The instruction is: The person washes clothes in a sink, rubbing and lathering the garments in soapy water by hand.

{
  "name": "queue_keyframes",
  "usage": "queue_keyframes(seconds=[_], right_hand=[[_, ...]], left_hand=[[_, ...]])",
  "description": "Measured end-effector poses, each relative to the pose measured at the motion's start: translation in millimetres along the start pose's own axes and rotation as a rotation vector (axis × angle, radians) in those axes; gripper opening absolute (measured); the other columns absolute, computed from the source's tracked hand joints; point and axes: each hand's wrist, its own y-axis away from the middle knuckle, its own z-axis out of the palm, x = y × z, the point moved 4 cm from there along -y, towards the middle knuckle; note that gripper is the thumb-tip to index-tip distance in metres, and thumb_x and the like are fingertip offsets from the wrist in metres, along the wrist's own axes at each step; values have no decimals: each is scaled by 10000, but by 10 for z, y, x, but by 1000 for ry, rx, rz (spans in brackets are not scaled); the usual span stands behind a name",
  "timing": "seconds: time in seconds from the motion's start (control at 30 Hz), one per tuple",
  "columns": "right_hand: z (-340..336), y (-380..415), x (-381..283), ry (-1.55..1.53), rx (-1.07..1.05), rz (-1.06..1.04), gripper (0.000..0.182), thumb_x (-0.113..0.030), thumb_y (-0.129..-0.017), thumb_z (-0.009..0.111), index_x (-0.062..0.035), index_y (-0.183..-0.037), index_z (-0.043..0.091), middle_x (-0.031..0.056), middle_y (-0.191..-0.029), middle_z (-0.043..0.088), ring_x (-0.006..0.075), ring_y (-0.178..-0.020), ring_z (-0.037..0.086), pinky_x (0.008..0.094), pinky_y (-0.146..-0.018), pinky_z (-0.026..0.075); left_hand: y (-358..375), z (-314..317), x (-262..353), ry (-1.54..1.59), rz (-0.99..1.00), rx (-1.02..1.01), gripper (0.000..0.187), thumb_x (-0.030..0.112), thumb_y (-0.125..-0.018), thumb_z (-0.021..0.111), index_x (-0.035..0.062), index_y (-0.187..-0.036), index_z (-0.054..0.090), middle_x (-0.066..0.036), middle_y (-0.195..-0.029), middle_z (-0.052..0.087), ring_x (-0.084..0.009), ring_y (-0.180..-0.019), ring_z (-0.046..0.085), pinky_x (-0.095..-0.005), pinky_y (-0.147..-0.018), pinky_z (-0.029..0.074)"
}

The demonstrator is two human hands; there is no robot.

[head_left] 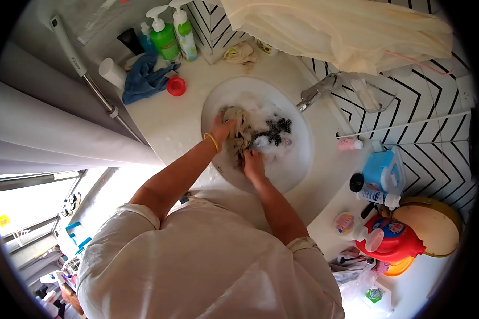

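A round white sink (300, 159) holds foamy water. My left hand (222, 129), with a yellow bangle at the wrist, grips the upper left part of a wet beige cloth (239, 127). Lower down, my right hand (253, 164) has its fingers closed on the bottom end of the same cloth. A black patterned cloth (278, 129) lies in the suds to the right of the beige one. White foam (250, 103) covers much of the water, and the cloth's lower part is partly hidden.
A metal faucet (318, 91) reaches over the sink's right rim. Pump bottles (165, 42), a blue cloth (143, 80) and a red lid (176, 86) stand at the upper left. At the lower right are a red detergent bottle (391, 239) and a blue container (380, 170).
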Motion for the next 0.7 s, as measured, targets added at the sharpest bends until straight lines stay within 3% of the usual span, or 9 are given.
queue_keyframes(seconds=[0.07, 0.1, 0.2, 0.23, 0.3, 0.4, 0.5, 0.63, 0.7], right_hand=[[32, -53, 105, -75, -1, 53, 152, -70, -850, 474, -5, -975, 533, 127, -730, 446, 206, -619, 433, 398, -568, 367], [8, -158, 163, -314, -122, 478, 242, -53, -833, 469, -28, -1064, 535, 126, -800, 497, 186, -607, 442, 359, -548, 381], [-583, 78, -460, -855, -164, 490, 319, -69, -823, 478, -62, -1140, 518, 112, -990, 549, 207, -788, 526, 354, -668, 443], [-657, 139, -574, -830, -22, 240, 288, -56, -817, 457, -51, -1090, 548, 76, -907, 553, 172, -754, 515, 335, -643, 433], [-1033, 491, -1141, -936, -65, -16, 291, -32, -789, 455, -45, -1063, 553, 65, -864, 537, 109, -680, 475, 276, -581, 406], [-1079, 669, -1588, -639, 380, -534, 232, -65, -788, 478, -29, -1004, 557, 94, -865, 542, 186, -749, 512, 319, -634, 426], [-866, 287, -1346, -90, 667, -495, 154, -154, -790, 529, -34, -884, 556, 130, -832, 548, 322, -734, 523, 394, -647, 432], [-920, -212, -825, -168, 423, 37, 242, -263, -832, 507, -22, -855, 515, 171, -921, 500, 338, -809, 494, 440, -661, 405], [-890, -296, -740, -264, 397, 45, 238, -257, -838, 505, -20, -829, 504, 187, -921, 485, 335, -839, 479, 447, -672, 391]], left_hand=[[289, 36, 117, 194, -289, 13, 726, 444, -751, 586, 193, -1347, 256, -108, -1411, 176, -267, -1262, 268, -418, -976, 322], [477, 103, 211, 379, -499, 26, 704, 488, -757, 562, 209, -1338, 280, -95, -1424, 143, -268, -1269, 256, -418, -978, 323], [563, 235, 231, 540, -472, -6, 697, 552, -760, 516, 157, -1307, 338, -87, -1390, 237, -246, -1246, 299, -392, -964, 343], [577, 284, 245, 623, -465, -80, 705, 567, -760, 507, 143, -1301, 350, -86, -1371, 278, -239, -1234, 318, -383, -959, 348], [572, 280, 340, 863, -423, -407, 726, 576, -759, 509, 119, -1301, 353, -90, -1310, 390, -225, -1200, 372, -368, -952, 357], [-43, 332, -241, 867, -284, -670, 610, 470, -812, 496, 89, -1275, 385, -96, -1159, 532, -227, -1088, 487, -376, -917, 387], [106, 375, -88, 798, -129, -399, 511, 379, -811, 497, 86, -1222, 417, -103, -1119, 545, -227, -1042, 516, -368, -868, 420], [327, 367, 156, 752, -76, -117, 386, 256, -809, 499, 82, -1152, 460, -113, -1065, 562, -228, -979, 553, -358, -803, 464], [295, 339, 210, 811, -46, -124, 330, 195, -808, 500, 80, -1116, 481, -118, -1038, 571, -228, -948, 572, -353, -770, 486]])
